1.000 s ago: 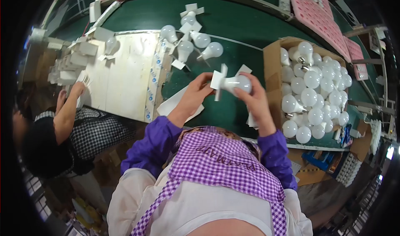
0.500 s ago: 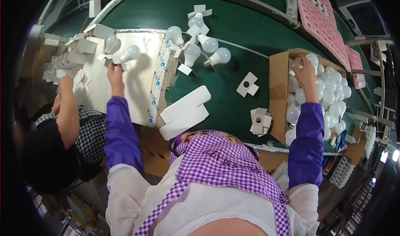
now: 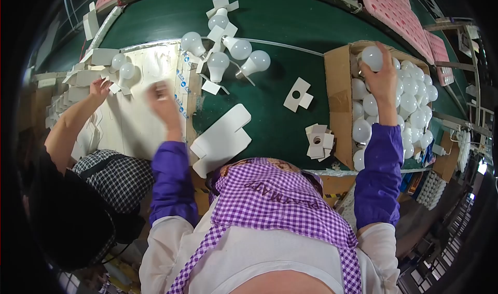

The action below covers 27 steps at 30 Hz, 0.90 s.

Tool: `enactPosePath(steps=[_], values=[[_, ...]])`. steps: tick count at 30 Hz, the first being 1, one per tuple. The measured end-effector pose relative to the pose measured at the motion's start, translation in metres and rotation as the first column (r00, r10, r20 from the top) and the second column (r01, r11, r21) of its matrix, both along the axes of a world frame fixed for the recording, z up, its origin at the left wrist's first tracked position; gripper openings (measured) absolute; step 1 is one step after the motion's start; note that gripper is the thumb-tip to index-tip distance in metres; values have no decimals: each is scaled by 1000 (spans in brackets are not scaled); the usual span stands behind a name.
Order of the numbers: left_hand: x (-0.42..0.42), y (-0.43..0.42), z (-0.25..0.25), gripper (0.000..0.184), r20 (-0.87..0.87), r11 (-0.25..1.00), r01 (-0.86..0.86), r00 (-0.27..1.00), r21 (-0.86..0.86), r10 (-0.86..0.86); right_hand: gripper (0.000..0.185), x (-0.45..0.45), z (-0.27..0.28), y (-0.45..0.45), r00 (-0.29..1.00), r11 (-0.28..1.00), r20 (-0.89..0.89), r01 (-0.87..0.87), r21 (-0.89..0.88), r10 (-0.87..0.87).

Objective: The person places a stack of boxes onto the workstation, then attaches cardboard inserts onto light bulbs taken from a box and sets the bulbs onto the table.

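Observation:
My right hand (image 3: 381,81) grips a white bulb (image 3: 372,58) at the top left of the cardboard box (image 3: 340,107), which is full of bulbs (image 3: 408,103). Over the white board (image 3: 127,118) at the left is my left hand (image 3: 165,104), its fingers smeared by motion, so what they hold cannot be made out. Two bulbs (image 3: 126,71) lie near the board's top left. Several bulbs with white card pieces (image 3: 218,65) rest on the green table between my hands. A holed card piece (image 3: 298,94) lies left of the box, with a small stack (image 3: 319,141) below it.
Flat white cartons (image 3: 223,138) lie at the table's near edge. A co-worker's hand (image 3: 98,90) is at the board's left side, beside folded white cartons (image 3: 78,78). Pink trays (image 3: 397,14) stand at the back right.
My left hand has come away from the bulb on the board and moved right. My right hand has lifted a bulb slightly in the box. The co-worker's hand has moved up towards the bulbs.

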<state>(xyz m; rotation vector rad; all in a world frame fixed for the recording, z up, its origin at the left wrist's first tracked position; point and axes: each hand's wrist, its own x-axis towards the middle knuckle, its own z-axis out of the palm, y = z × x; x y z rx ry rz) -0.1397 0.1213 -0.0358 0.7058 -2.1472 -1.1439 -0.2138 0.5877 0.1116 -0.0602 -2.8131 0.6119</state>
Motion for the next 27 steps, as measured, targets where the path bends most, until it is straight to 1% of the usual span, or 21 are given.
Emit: enactPosePath(steps=[1,2,3,4,5,7,10,13,15,17,18,20,23,24,26,27], values=[[9,57,-4,20,49,903,248,958,351,-282,58,8,12,-6,998,998,-63,-31,-47,28],[11,110,11,18,61,769,529,809,359,-585,59,16,21,-12,990,993,-132,-66,-93,53],[14,157,15,22,21,710,693,713,127,-701,58,25,28,-20,996,974,-84,-51,-220,33],[15,194,21,27,140,600,784,584,159,-800,57,35,34,-27,999,939,-37,-27,-343,15],[14,225,19,36,126,505,811,491,295,-862,56,44,37,-32,1000,889,11,4,-458,1],[7,266,0,38,186,447,886,422,122,-887,56,60,31,-33,1000,848,-7,-17,-530,15],[-7,288,-14,39,395,481,864,393,152,-830,57,82,31,-31,1000,813,-6,-23,-582,24],[-13,288,-33,39,357,443,869,350,222,-866,57,98,32,-29,1000,774,25,17,-633,-1],[-15,282,-37,32,242,382,848,310,368,-920,56,103,31,-26,998,733,58,44,-679,-6],[-14,279,-32,25,132,326,805,301,496,-944,56,106,26,-25,999,706,33,41,-707,-25],[-15,278,-34,23,142,344,813,315,471,-939,56,108,23,-25,999,694,19,37,-719,-33],[-18,274,-40,18,158,382,826,348,415,-924,56,112,18,-26,998,656,46,62,-752,-42],[-17,256,-36,19,76,482,823,484,301,-872,56,116,24,-36,994,618,93,109,-779,-58],[-14,246,-10,16,116,476,775,474,417,-873,56,118,25,-40,991,605,118,133,-785,-65],[-5,234,24,14,-4,428,638,560,640,-829,56,117,8,-44,998,542,57,69,-837,-39],[0,228,40,13,-56,380,560,609,736,-791,56,117,1,-47,999,509,27,36,-860,-26]])
